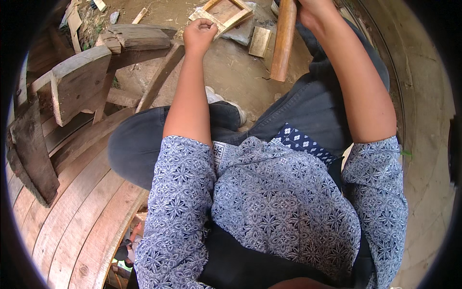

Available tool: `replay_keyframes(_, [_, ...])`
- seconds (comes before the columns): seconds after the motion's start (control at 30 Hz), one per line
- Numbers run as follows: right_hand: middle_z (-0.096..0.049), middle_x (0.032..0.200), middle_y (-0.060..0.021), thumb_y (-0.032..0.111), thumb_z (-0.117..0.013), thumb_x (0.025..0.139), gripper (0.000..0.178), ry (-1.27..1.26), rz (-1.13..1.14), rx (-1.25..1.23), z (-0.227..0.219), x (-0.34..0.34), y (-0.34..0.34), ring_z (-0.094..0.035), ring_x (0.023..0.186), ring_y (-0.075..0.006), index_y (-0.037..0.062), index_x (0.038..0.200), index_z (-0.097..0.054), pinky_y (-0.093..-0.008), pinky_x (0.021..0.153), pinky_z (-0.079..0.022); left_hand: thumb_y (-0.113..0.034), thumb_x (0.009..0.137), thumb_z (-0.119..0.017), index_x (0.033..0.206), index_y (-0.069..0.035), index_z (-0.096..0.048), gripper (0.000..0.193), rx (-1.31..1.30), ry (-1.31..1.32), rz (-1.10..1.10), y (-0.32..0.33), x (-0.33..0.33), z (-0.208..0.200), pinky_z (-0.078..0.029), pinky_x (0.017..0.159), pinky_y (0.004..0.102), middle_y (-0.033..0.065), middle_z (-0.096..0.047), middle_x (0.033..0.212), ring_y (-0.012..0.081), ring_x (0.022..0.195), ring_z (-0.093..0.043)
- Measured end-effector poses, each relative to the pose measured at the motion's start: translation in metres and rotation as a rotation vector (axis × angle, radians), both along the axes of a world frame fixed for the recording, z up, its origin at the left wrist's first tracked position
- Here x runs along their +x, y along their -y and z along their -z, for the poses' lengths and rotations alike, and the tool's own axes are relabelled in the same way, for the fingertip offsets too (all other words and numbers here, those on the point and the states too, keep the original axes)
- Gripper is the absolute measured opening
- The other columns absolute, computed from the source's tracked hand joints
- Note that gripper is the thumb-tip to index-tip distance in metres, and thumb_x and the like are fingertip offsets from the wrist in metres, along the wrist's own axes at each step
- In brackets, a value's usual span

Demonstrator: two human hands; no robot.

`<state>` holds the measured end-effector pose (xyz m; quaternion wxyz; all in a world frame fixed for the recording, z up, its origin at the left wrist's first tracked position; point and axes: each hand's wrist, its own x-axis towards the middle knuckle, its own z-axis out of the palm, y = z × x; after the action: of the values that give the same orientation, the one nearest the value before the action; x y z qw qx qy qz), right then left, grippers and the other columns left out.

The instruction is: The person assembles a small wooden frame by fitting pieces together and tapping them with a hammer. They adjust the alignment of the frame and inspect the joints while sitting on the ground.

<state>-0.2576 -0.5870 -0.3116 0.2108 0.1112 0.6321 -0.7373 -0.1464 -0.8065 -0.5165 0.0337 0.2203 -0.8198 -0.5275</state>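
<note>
My left hand (200,35) is closed, its fingertips pinched together over the near corner of a small rectangular wooden frame (235,18). What sits between those fingertips is too small to make out. At the top edge my right hand (313,11) is closed at the upper part of a smooth brown wooden bar (283,45); the picture's edge cuts off part of its fingers. The bar's lower end points back toward me, over the dirt ground. Between frame and bar, a short pale wood block (260,42) lies by a flat grey stone (239,33).
Curved old timbers (82,79) and a slatted plank surface (77,236) stand on my left. A slanted wooden strut (161,77) rises beside my knee. Planks (423,144) run along my right. Wood scraps (139,16) lie on the ground; another person (127,248) shows at lower left.
</note>
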Motion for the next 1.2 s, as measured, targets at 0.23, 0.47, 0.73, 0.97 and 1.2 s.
replay_keyframes(0.23, [-0.054,0.078,-0.0013,0.04,-0.052,0.1,0.034,-0.002,-0.037,0.0,0.012,0.005,0.002,-0.054,0.061,-0.0106,0.0069,0.102,-0.055,-0.0248,0.052,-0.048,-0.014,0.086,-0.075,0.097,0.001,-0.069,0.019,-0.038,-0.035,0.047,0.0,0.004,0.003,-0.05,0.064,0.0232,0.0031,-0.07,0.083,0.0077,0.072,-0.063])
replay_keyframes(0.47, [-0.054,0.079,-0.0017,0.04,-0.053,0.1,0.034,-0.007,-0.056,0.028,0.011,0.007,0.003,-0.054,0.062,-0.0104,0.0066,0.102,-0.056,-0.0248,0.052,-0.048,-0.013,0.087,-0.073,0.098,-0.002,-0.069,0.016,-0.167,-0.045,0.097,-0.012,0.004,-0.004,-0.051,0.066,0.0248,0.0041,-0.071,0.083,0.0091,0.074,-0.064])
replay_keyframes(0.73, [-0.054,0.081,-0.0016,0.04,-0.053,0.1,0.034,0.023,-0.071,-0.004,0.012,0.009,0.005,-0.054,0.063,-0.0106,0.0062,0.103,-0.056,-0.0253,0.053,-0.049,-0.014,0.088,-0.07,0.099,-0.002,-0.066,0.016,-0.275,-0.114,0.104,-0.019,0.004,-0.003,-0.053,0.071,0.0292,0.0081,-0.072,0.085,0.0146,0.076,-0.067])
replay_keyframes(0.97, [-0.054,0.08,-0.0016,0.039,-0.052,0.1,0.033,0.024,-0.094,-0.011,0.011,0.011,0.005,-0.054,0.061,-0.0107,0.0061,0.103,-0.056,-0.0254,0.052,-0.049,-0.013,0.089,-0.069,0.098,-0.002,-0.065,0.016,-0.316,-0.152,0.117,-0.021,0.006,-0.004,-0.053,0.072,0.031,0.0103,-0.072,0.085,0.017,0.076,-0.068])
replay_keyframes(1.2, [-0.055,0.08,-0.0018,0.039,-0.052,0.101,0.033,0.014,-0.114,-0.011,0.016,0.013,0.007,-0.054,0.06,-0.0108,0.0056,0.103,-0.056,-0.0254,0.051,-0.048,-0.012,0.088,-0.069,0.098,-0.001,-0.066,0.015,-0.344,-0.167,0.126,-0.022,0.007,-0.005,-0.054,0.071,0.0307,0.0102,-0.072,0.085,0.017,0.076,-0.069])
